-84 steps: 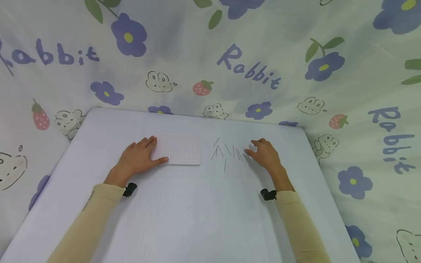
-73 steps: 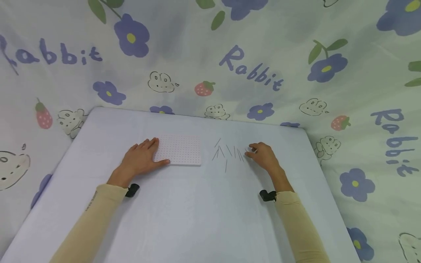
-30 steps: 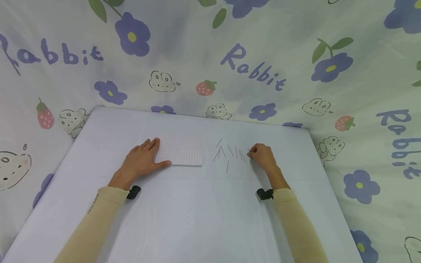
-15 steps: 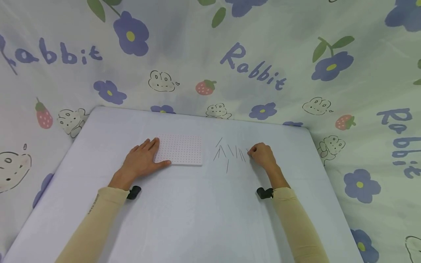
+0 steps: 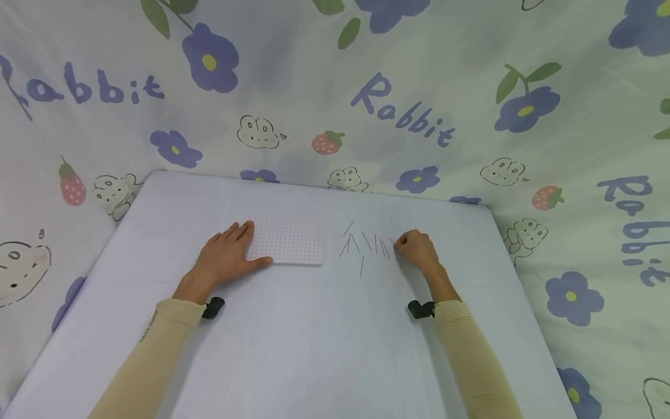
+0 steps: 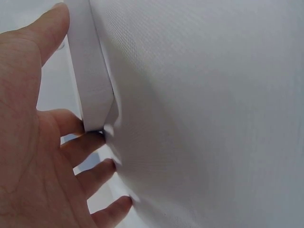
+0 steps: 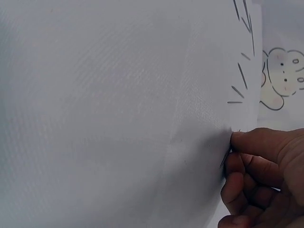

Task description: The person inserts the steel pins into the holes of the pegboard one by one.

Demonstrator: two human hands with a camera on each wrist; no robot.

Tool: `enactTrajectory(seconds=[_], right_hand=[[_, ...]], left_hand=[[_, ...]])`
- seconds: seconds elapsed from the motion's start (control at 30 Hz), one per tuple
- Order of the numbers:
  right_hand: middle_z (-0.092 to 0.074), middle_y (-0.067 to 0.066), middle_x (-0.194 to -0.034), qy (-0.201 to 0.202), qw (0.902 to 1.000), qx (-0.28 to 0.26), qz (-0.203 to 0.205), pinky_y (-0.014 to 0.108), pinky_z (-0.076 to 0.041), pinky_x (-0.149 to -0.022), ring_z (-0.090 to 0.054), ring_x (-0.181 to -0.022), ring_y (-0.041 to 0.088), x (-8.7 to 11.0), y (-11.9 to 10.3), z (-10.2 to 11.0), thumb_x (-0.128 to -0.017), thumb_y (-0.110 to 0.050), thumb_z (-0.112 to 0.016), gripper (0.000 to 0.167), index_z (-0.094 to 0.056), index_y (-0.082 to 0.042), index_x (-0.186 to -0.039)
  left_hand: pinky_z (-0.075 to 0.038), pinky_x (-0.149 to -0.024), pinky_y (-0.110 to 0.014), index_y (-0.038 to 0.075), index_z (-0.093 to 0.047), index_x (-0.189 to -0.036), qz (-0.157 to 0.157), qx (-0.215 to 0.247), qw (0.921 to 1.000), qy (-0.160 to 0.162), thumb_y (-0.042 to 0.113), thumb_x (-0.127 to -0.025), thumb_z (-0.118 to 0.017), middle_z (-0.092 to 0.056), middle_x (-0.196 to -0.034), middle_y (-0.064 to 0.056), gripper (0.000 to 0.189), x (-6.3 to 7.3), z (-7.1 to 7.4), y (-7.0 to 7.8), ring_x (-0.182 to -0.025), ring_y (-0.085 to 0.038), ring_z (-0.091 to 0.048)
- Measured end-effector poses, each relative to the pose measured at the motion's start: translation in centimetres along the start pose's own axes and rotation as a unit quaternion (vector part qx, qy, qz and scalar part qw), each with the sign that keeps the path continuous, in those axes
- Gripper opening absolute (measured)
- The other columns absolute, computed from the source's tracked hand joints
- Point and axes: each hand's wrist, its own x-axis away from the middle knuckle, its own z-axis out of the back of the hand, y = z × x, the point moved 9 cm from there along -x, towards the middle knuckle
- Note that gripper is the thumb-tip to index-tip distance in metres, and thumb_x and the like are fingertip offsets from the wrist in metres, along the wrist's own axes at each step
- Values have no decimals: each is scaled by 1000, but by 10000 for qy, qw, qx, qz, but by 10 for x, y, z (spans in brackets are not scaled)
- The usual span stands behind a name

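Can't see left edge of dotted board (image 5: 288, 238), covered by left hand (image 5: 223, 253). Can't tell holes from printed dots, too small. Can't make out full length of thin rod (image 7: 225, 158) in right hand (image 5: 417, 249), partly hidden. Can't see near edge of bench (image 5: 314, 337), cropped by head view.

Both arms reach forward, hands well apart. Left arm (image 5: 143, 355): sleeved to the wrist (image 5: 191, 286); left hand (image 5: 224, 253) palm down, thumb spread wide toward the right, fingers (image 6: 97, 178) extended with gaps between. Right arm (image 5: 478, 355): also sleeved; right hand (image 5: 419, 249) angled inward, back uppermost, thumb (image 7: 256, 142) and forefinger pinching, other fingers curled palmward.
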Motion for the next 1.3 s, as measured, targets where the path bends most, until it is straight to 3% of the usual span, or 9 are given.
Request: enactTrajectory(seconds=[0.33, 0.57, 0.83, 1.3], right_hand=[[-74, 8, -89, 158, 9993, 196, 263, 30, -45, -57, -60, -70, 21, 1, -4, 2, -94, -20, -63, 21, -78, -6, -93], [-72, 5, -87, 217, 9986, -69, 481, 31, -47, -59, -59, -71, 20, 0, -11, 4, -94, -21, -62, 20, -76, -7, -93], [-72, 5, -95, 546, 9940, -279, 910, 35, -52, -70, -63, -81, 21, 2, -35, 11, -95, -25, -64, 20, -75, -9, -98], [-72, 0, -91, 918, 9803, -733, 1590, 30, -44, -61, -55, -72, 16, 0, -91, 18, -95, -28, -66, 16, -73, -14, -94]], left_hand=[[-19, -117, -67, -3, -18, -159, -31, 27, 10000, 72, 77, -88, -52, -23, -163, -25, 112, 1, 2, 2, -150, -46, -20], [-19, -117, -66, -3, -20, -159, -22, 28, 10000, 83, 76, -88, -54, -25, -163, -25, 112, 2, 2, 2, -150, -45, -21], [-20, -117, -66, -4, -20, -158, -47, -3, 9999, 117, 77, -88, -52, -25, -162, -25, 112, 3, 1, 2, -150, -46, -21], [-20, -117, -67, -4, -21, -158, -66, 3, 9998, 197, 78, -88, -52, -26, -162, -26, 112, 5, 2, 3, -149, -46, -22]])
